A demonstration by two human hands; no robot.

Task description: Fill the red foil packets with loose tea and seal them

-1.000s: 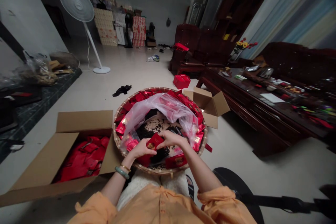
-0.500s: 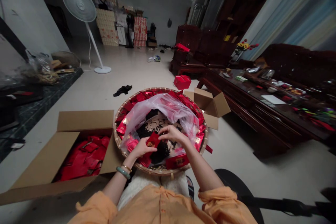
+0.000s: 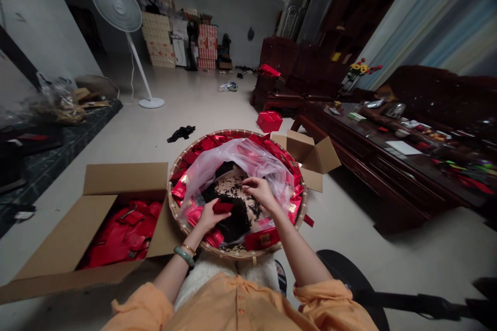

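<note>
My left hand [image 3: 208, 218] grips a small red packet [image 3: 223, 208] between thumb and fingers, tilted so that it shows as a narrow strip. To its right, my right hand [image 3: 260, 193] hovers over the basket with thumb and fingertips pinched together; what they hold, if anything, is too small to make out. Beneath both hands lies an opened translucent plastic bag [image 3: 243, 152] with loose dark dried shreds [image 3: 235, 220] in it. A round woven basket [image 3: 175, 165] holds the bag, with many red packets [image 3: 264, 238] packed around it.
At my left stands an open carton [image 3: 126, 178] full of red packets [image 3: 128, 232]. Another open carton [image 3: 310, 152] is beyond the basket's right side, near a red box [image 3: 269, 121]. A long dark wooden table [image 3: 349, 150] and a white fan [image 3: 151, 103] stand farther off.
My right hand has moved away from the red packet, up and slightly right. My left hand has tipped the packet, so its printed face no longer shows.
</note>
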